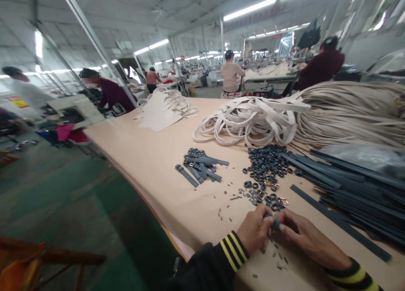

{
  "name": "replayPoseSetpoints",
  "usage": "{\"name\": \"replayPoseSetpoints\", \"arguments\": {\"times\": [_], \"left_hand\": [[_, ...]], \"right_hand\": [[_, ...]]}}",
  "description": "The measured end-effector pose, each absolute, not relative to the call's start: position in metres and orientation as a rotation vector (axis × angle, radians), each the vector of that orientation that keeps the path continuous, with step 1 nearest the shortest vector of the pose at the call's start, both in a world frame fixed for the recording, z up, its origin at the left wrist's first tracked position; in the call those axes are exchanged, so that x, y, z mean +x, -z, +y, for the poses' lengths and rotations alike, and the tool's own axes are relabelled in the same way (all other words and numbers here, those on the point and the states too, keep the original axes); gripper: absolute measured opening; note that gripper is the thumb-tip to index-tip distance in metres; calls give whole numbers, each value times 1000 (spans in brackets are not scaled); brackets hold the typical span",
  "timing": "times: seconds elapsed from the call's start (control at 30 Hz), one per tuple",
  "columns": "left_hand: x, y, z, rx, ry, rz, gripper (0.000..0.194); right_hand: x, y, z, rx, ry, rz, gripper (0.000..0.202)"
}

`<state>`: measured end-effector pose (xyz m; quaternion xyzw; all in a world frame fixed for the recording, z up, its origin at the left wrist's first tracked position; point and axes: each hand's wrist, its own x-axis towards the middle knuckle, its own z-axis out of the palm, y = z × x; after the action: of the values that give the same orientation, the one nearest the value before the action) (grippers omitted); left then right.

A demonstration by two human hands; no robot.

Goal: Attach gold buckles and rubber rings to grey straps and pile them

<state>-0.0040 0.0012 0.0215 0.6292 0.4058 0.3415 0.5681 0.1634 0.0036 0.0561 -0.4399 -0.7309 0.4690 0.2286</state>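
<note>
Your left hand (pixel 257 229) and right hand (pixel 302 234) pinch one dark piece (pixel 276 224)!
Even pressure helps; loops (pixel 267 159) sit at its twelve o'clock.

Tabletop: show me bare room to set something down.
Widest: between pale sheet, buckled straps and left table edge; narrower: between the straps and pale loops. Crowded: the right, with dark rings and dark strips; small bits around left hand and right hand.

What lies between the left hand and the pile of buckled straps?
In the head view, a scatter of small dark bits lies between the left hand and the buckled straps.
</note>
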Motion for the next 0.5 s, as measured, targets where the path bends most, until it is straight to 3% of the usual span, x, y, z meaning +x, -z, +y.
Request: {"name": "replayPoseSetpoints", "arguments": {"times": [0.2,0.37,0.5], "left_hand": [[-2,-25,-2,1507,-849,1037,11],[-1,-27,-3,1554,-836,1060,12],[-2,-21,-2,1486,-825,1012,16]], "right_hand": [[165,-46,2,-1283,-1209,-2068,22],[164,-48,0,-1267,-1472,-1934,23],[159,-48,3,-1274,-1464,-1882,22]]}}
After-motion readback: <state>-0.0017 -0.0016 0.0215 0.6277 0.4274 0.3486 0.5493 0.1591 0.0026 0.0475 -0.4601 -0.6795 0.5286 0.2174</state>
